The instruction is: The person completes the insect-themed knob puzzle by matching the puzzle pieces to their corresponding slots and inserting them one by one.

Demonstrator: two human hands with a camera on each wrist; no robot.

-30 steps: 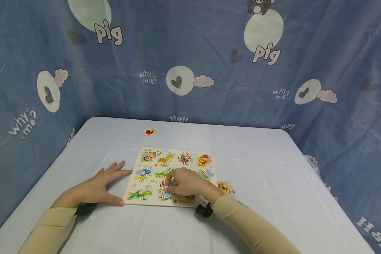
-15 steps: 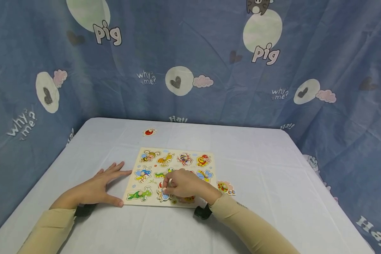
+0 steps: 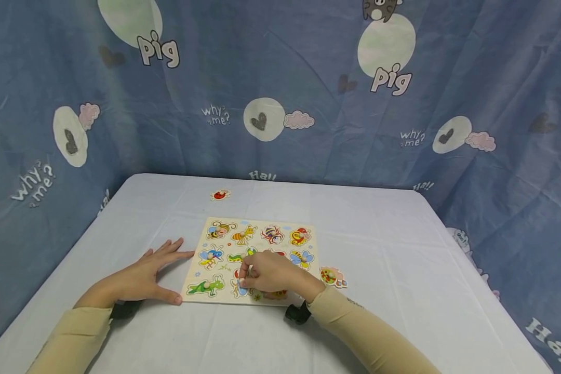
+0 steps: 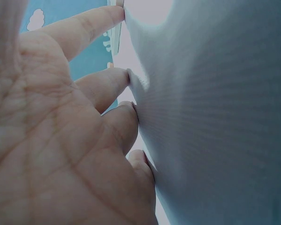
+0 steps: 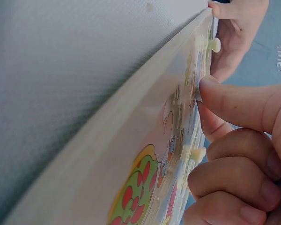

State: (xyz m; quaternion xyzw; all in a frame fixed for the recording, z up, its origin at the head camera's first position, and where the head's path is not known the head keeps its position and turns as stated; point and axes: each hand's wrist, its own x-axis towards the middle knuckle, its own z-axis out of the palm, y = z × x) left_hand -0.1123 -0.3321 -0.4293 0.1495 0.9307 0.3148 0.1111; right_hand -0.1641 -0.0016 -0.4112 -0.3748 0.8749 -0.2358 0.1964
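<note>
A wooden peg puzzle board [image 3: 257,301] with knobbed insect pieces lies on the white table. In the head view my right hand [image 3: 273,271] is over its front part, thumb and index finger pinching a blue-winged insect puzzle piece [image 3: 241,291] by its knob; the other fingers are curled in. That piece sits at its place in the front row, partly covered by the hand. My left hand [image 3: 142,276] is spread out at the board's left, fingertips on the tablecloth in the left wrist view. Its index finger and thumb touch the board's left edge.
Beyond the board lies a loose ladybug piece [image 3: 221,195]. Another loose piece, red, green and pink [image 3: 333,277], lies against the board's right side. A green grasshopper piece [image 3: 206,285] sits in the front left slot. A blue printed curtain [image 3: 280,140] hangs behind the table.
My right hand has shifted slightly left with the blue-winged piece, which now lies more squarely at its place on the board. The left hand stays put.
</note>
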